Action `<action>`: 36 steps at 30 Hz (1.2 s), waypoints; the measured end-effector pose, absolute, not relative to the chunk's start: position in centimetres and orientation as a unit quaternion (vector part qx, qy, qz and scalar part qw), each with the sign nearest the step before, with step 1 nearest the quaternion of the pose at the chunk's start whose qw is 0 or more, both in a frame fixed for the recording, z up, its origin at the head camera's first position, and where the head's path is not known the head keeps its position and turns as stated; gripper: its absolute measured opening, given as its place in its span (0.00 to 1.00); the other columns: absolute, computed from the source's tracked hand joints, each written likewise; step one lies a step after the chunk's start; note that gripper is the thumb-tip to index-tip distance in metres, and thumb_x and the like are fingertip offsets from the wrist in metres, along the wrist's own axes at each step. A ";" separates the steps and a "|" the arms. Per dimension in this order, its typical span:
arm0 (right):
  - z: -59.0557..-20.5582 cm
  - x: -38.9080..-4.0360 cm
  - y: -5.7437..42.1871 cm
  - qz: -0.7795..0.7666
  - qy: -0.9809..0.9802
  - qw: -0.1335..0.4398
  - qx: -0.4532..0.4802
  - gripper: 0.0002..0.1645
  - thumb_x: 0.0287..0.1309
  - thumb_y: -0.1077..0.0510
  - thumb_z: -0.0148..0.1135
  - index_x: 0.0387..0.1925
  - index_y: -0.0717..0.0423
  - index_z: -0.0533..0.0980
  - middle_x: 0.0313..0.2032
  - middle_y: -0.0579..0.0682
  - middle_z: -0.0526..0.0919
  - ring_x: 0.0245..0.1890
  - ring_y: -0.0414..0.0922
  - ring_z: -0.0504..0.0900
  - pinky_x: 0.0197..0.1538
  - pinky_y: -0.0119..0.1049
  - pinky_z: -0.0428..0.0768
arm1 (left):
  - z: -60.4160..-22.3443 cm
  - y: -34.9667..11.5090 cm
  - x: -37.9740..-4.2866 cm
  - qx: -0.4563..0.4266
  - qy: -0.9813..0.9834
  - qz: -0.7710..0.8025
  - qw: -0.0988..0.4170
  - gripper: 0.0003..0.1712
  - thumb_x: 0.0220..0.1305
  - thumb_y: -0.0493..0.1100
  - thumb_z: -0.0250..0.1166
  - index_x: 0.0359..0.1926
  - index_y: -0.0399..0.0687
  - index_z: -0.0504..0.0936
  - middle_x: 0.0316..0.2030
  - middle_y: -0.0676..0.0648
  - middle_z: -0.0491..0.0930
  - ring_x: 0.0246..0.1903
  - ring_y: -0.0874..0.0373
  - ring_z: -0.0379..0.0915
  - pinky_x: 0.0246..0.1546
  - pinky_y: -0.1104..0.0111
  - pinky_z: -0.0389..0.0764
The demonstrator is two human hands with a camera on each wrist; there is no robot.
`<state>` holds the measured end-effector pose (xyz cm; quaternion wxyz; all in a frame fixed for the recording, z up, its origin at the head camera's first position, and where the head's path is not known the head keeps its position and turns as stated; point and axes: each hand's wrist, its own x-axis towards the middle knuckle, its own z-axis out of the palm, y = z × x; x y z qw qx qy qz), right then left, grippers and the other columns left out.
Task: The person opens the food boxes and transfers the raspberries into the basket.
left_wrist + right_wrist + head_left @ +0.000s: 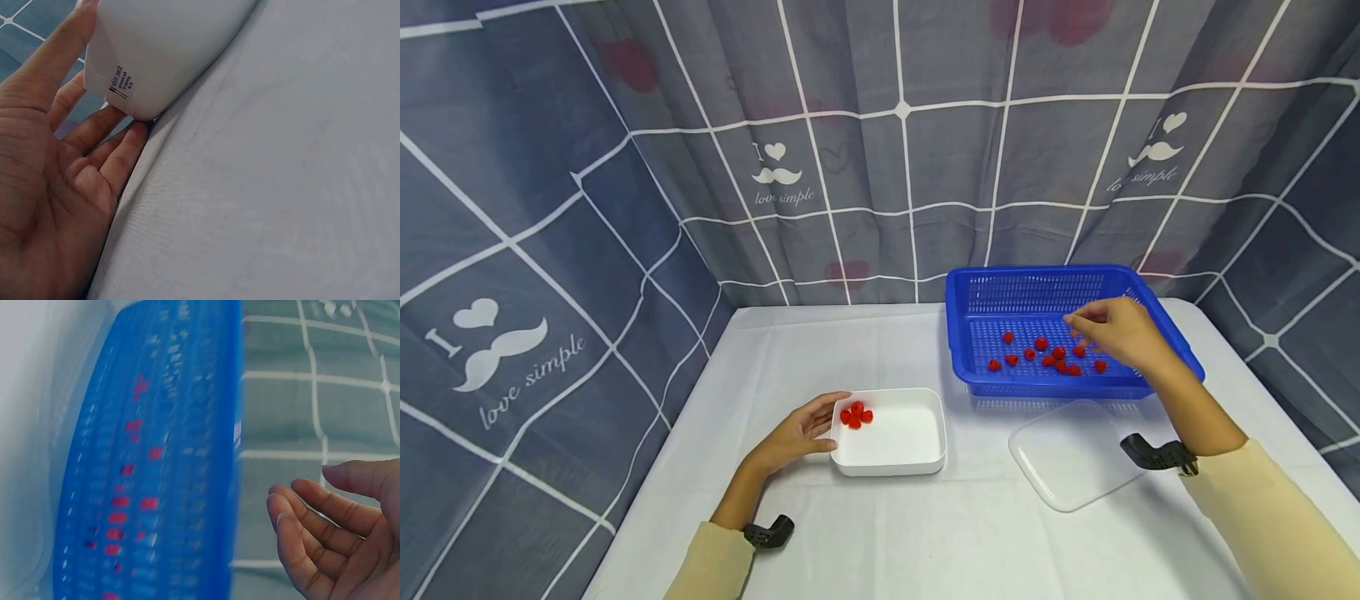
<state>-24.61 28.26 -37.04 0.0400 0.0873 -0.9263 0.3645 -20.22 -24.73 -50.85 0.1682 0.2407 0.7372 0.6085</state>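
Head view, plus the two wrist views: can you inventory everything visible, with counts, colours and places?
Patterned fabric curtain: grey-blue with white grid lines, behind and beside the table; panel count unclear.
White tablecloth: one, under everything.
Rectangular perforated plastic basket: one, blue, far right of the table.
Small rounded pieces in the basket: about a dozen, red, on its floor.
Shallow rectangular box: one, white, near the table's middle.
Small rounded pieces in the box: about four, red, far left corner.
Flat rounded-corner lid: one, clear, in front of the basket.
Wrist devices: two, black, one per wrist.
Sleeves: two, cream, on the forearms.
Hands: two; left hand grips the box's left end, right hand above the basket.
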 end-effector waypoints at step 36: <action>-38.2 -17.9 14.0 0.482 -0.847 -0.046 0.220 0.11 0.69 0.56 0.64 0.41 0.60 0.86 0.32 0.47 0.87 0.31 0.43 0.85 0.37 0.38 0.87 | -51.5 -25.0 -20.4 0.251 0.728 0.621 0.144 0.43 0.59 0.29 0.72 0.73 0.44 0.66 0.72 0.37 0.64 0.72 0.38 0.60 0.67 0.69 0.69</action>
